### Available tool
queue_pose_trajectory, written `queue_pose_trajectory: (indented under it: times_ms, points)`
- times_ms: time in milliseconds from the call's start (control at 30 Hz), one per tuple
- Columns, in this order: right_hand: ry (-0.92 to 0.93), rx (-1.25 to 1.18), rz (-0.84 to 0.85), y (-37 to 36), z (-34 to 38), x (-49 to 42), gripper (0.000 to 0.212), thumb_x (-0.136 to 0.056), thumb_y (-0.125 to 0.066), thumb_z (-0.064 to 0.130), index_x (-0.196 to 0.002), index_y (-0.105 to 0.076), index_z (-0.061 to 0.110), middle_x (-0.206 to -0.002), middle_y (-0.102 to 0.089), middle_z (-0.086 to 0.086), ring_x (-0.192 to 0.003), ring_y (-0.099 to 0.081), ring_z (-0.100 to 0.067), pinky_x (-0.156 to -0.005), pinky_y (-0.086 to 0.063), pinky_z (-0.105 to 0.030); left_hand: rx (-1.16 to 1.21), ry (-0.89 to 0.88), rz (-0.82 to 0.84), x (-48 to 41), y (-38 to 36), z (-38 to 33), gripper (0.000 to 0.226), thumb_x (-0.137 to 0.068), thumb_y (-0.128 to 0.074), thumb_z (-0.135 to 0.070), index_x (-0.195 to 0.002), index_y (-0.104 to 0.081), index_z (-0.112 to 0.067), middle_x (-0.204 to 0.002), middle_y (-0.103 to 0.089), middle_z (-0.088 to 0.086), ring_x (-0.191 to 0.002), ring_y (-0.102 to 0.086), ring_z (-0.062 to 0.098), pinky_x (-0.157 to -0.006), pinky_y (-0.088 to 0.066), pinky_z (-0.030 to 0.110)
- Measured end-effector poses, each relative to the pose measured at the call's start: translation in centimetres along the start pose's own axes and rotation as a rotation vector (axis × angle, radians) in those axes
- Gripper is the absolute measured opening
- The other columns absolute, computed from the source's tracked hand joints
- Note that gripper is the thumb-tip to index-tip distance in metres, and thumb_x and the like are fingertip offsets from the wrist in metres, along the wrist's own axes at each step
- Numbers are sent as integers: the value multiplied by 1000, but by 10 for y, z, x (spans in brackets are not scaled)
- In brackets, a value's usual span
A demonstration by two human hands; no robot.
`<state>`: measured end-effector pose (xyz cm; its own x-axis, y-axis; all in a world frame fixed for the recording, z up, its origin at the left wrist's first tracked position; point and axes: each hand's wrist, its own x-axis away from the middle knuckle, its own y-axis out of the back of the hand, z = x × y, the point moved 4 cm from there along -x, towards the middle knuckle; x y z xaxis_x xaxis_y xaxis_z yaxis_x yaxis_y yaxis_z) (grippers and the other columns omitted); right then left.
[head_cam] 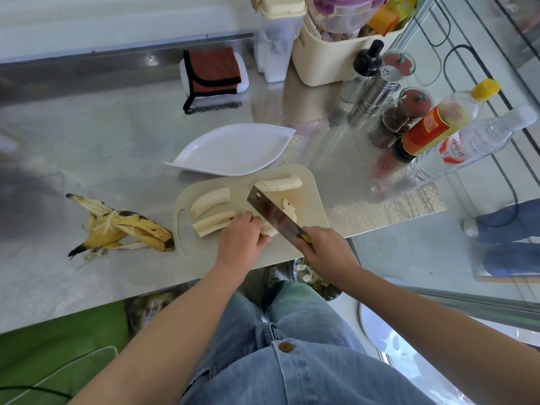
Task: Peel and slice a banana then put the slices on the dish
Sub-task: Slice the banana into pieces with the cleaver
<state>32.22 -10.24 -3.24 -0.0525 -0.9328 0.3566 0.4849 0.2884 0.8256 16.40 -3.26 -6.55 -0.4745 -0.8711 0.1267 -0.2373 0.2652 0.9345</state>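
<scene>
A beige cutting board [309, 200] lies near the counter's front edge. On it are peeled banana halves: two at the left [210, 200] [213, 223] and one at the back right [282, 184]. My left hand [239, 241] holds down another banana piece [270, 230]. My right hand [324, 249] grips the handle of a cleaver [271, 211], whose blade rests against that piece, with a few cut slices [287, 207] beside it. The white leaf-shaped dish [233, 150] behind the board holds nothing.
The banana peel [125, 228] lies on the steel counter left of the board. A folded brown cloth [213, 74] sits at the back. Bottles, spice jars and a shaker [438, 124] crowd the right; a cream basket [330, 59] stands behind them.
</scene>
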Motion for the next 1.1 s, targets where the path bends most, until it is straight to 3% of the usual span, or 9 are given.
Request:
queue_pose_trajectory:
  times_ms: [100, 333, 700, 1100]
  points:
    - [-2, 15, 12, -1, -1, -1, 30, -98, -45, 33, -74, -45, 16, -68, -51, -1, -61, -50, -22, -52, -33, -30, 19, 6, -2, 0, 0, 1, 27, -81, -72, -36, -91, -66, -12, -90, -58, 2, -87, -55, 20, -64, -43, 29]
    - [-32, 54, 50, -10, 3, -6, 25, -99, -44, 32, -82, -50, 15, -76, -55, -4, -67, -54, -25, -60, -47, -37, 37, 11, 0, -1, -1, 1, 26, -81, -72, -37, -90, -67, -13, -90, -58, 2, -87, -54, 19, -65, -43, 28]
    - [-10, -57, -19, -2, 6, -6, 32, -97, -49, 32, -71, -44, 13, -62, -47, 0, -56, -44, -22, -50, -31, -32, 31, 20, 5, -1, -1, 1, 26, -80, -73, -36, -87, -65, -12, -87, -58, 3, -87, -54, 22, -63, -44, 33]
    - [-26, 29, 60, -1, 8, -7, 37, -99, -40, 35, -81, -54, 6, -74, -57, -9, -65, -54, -27, -58, -43, -37, 39, 16, -16, 0, -1, 0, 26, -76, -77, -34, -85, -67, -12, -86, -60, 3, -84, -56, 22, -62, -42, 30]
